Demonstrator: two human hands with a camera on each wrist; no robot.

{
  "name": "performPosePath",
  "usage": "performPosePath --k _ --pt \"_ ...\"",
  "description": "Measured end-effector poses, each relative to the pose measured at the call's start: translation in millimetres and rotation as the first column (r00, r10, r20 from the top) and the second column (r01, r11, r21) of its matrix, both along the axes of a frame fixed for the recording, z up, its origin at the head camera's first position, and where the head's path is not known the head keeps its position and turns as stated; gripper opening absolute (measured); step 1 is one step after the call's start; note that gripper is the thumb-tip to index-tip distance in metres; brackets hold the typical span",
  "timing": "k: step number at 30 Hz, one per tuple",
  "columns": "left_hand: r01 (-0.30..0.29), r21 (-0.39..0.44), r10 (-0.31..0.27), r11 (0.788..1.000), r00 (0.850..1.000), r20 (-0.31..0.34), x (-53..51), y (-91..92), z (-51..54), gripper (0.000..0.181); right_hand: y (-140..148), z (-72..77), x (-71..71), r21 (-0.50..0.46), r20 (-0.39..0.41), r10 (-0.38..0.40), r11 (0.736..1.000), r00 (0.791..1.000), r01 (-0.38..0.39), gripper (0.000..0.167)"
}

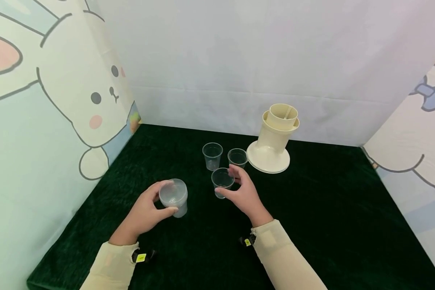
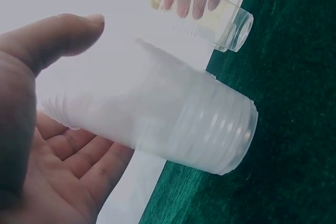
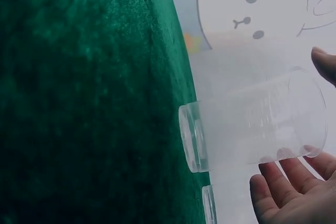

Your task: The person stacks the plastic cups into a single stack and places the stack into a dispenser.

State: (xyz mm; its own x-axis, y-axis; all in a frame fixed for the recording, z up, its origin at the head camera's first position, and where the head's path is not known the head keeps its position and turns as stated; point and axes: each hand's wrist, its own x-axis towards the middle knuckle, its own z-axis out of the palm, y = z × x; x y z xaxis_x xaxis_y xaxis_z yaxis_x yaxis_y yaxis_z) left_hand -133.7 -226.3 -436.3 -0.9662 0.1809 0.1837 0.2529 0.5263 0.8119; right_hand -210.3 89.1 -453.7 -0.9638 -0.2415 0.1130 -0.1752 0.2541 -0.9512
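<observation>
My left hand (image 1: 147, 208) curls round a stack of nested clear cups (image 1: 174, 194) on the left; its thumb lies along the near side. In the left wrist view, several rims show on that stack (image 2: 210, 124), with the fingers (image 2: 89, 156) behind it. My right hand (image 1: 245, 196) curls round one clear cup (image 1: 222, 179), thumb in front and fingers at the far side. The right wrist view has this cup (image 3: 252, 119) upright at the cloth, with fingertips (image 3: 283, 174) against its side. Two more clear cups (image 1: 212, 155) (image 1: 237, 156) stand just behind.
A cream-coloured holder (image 1: 272, 139) with a round base and tube-like top stands behind and right of the cups. Dark green cloth (image 1: 333, 225) covers the table. A white backdrop (image 1: 239, 60) rises at the rear, with cartoon-printed panels (image 1: 76, 100) at both sides.
</observation>
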Motion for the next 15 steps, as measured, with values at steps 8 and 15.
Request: performPosePath --k 8,15 --pt "0.001 0.000 -0.001 1.000 1.000 -0.006 -0.1 -0.2 -0.6 0.065 -2.5 -2.4 0.1 -0.012 0.010 -0.007 1.000 1.000 0.007 0.067" --pt "0.001 -0.003 -0.001 1.000 1.000 -0.013 1.5 0.4 -0.8 0.065 -4.0 -2.4 0.6 -0.041 0.005 0.002 0.999 1.000 -0.002 0.066"
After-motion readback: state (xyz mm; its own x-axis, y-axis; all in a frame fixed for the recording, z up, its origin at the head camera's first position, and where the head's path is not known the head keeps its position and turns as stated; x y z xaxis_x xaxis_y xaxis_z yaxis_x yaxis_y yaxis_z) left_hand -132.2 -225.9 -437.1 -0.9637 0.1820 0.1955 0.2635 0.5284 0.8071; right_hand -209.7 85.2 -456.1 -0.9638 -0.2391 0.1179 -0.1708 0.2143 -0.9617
